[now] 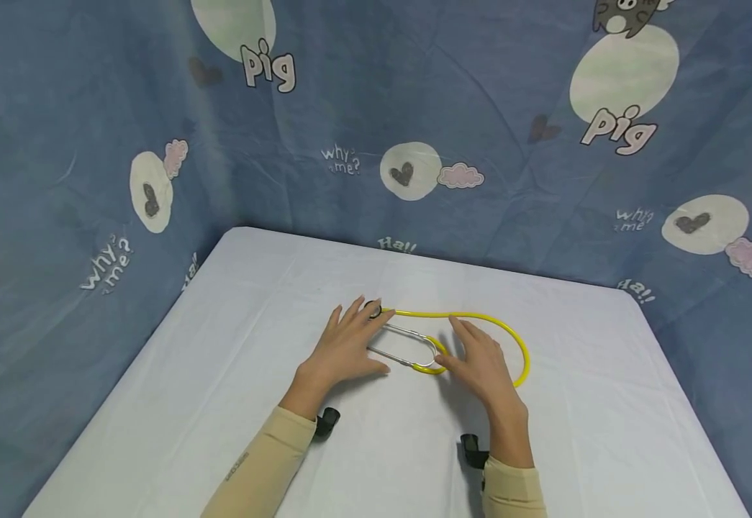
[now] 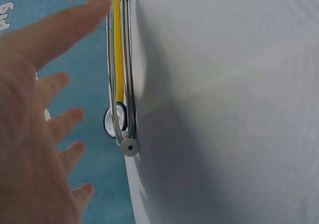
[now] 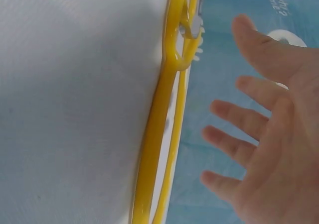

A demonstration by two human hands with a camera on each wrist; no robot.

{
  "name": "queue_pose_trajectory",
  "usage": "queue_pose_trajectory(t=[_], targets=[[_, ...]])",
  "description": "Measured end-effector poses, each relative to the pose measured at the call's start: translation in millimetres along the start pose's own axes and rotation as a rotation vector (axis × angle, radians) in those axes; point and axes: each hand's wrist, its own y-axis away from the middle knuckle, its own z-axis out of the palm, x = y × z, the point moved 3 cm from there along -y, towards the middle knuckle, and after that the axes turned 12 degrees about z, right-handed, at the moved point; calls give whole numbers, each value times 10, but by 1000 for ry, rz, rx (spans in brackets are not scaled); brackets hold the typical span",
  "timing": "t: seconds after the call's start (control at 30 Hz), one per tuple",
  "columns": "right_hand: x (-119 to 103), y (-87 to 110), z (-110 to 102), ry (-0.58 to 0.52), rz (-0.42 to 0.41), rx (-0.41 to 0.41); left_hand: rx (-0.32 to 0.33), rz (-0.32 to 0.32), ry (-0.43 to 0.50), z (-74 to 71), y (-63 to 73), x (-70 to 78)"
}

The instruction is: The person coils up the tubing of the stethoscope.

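Note:
A stethoscope lies on the white table, its yellow tube (image 1: pixel 523 349) looping round to the right. The metal ear tubes (image 1: pixel 408 331) point left, and in the left wrist view they end in a grey eartip (image 2: pixel 129 147) beside the round chest piece (image 2: pixel 114 120). My left hand (image 1: pixel 345 347) is over the ear tube end with its fingers spread, covering part of it. Over the yellow fork of the tube (image 3: pixel 175 59), my right hand (image 1: pixel 482 363) also has its fingers apart. Neither hand grips anything; whether fingertips touch the stethoscope is hard to tell.
A white cloth covers the table (image 1: pixel 576 403). Behind it and at the sides hangs a blue printed curtain (image 1: pixel 499 208). Black camera mounts (image 1: pixel 327 423) sit at both wrists, below the hands.

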Motion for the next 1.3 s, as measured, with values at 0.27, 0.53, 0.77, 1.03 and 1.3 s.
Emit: queue_pose_trajectory(t=[0.27, 0.53, 0.77, 1.03, 1.3], targets=[[-2, 4, 8, 8, 38, -29, -38, 5, -1, 9, -22, 13], [-23, -7, 10, 30, 64, -47, -84, 17, 35, 48, -47, 37], [-4, -8, 19, 56, 65, -55, -105, 14, 4, 73, -68, 44], [23, -2, 71, 64, 124, -108, -95, 19, -2, 67, -62, 38], [18, -19, 98, 68, 140, -97, -72, -1, -17, 65, -60, 25]])
